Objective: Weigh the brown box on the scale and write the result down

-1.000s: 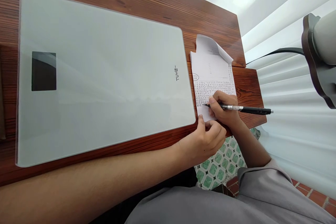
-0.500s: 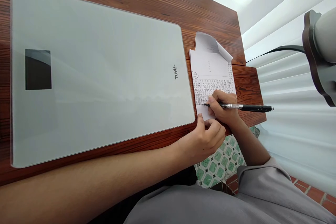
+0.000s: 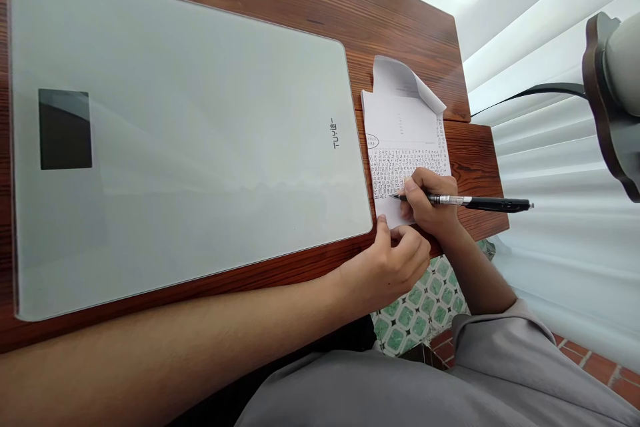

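Note:
My right hand [image 3: 429,201] grips a black pen [image 3: 480,201], its tip resting on a white sheet of paper [image 3: 404,127] covered in rows of small handwritten characters. The sheet lies on the brown wooden table [image 3: 310,7], its far corner curled up. My left hand [image 3: 393,265] rests at the table's near edge with the thumb pressing the sheet's bottom corner, the other fingers curled. My left forearm lies along the table's front edge.
A large grey glass panel [image 3: 190,140] with a dark square window [image 3: 65,128] and a small logo covers most of the table, just left of the paper. A lamp-like object with a dark scalloped base [image 3: 607,100] stands at the right. Green patterned tiles [image 3: 420,310] show below.
The pen tip has shifted slightly right along the line of writing, and the pen lies a little further right. The view has drifted a bit to the right. My left hand stays put.

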`<move>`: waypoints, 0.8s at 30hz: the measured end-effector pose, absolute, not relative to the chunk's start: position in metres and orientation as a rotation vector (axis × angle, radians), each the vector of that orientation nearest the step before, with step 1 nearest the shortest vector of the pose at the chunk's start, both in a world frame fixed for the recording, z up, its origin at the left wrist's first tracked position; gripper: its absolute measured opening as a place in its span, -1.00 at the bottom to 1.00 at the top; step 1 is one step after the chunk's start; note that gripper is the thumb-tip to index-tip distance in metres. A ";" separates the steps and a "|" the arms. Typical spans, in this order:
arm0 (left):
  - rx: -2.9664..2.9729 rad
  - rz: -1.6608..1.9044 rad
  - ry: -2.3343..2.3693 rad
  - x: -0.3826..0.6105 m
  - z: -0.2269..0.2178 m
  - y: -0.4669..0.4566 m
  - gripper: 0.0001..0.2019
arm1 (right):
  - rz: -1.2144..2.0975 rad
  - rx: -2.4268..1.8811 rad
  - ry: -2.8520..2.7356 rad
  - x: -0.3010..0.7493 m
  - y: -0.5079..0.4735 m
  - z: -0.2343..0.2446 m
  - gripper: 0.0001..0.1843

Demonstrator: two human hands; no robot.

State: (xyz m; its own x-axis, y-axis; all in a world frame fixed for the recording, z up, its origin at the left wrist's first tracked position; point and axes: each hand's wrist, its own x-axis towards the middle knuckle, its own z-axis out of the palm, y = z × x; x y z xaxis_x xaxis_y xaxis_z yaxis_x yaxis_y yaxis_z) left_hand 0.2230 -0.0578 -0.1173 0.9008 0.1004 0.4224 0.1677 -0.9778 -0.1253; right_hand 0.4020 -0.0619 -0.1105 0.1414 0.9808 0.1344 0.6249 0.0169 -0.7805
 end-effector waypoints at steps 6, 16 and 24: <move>-2.909 -0.620 -0.254 0.225 -0.120 -0.061 -0.69 | 0.598 -1.710 -1.626 0.402 -0.060 -0.110 -0.65; -2.903 -0.629 -0.255 0.225 -0.120 -0.061 -0.70 | 0.568 -1.692 -1.628 0.402 -0.061 -0.110 -0.67; -2.883 -0.669 -0.206 0.224 -0.118 -0.057 -0.71 | 0.564 -1.667 -1.576 0.401 -0.061 -0.110 -0.66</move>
State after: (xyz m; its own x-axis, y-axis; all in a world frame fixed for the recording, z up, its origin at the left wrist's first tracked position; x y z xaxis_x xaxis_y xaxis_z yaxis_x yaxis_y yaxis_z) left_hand 0.2244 -0.0567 -0.1185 0.8896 0.0947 0.4469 0.1730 -0.9752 -0.1377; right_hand 0.4008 -0.0611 -0.1101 0.1408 0.9735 0.1802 0.6377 0.0500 -0.7687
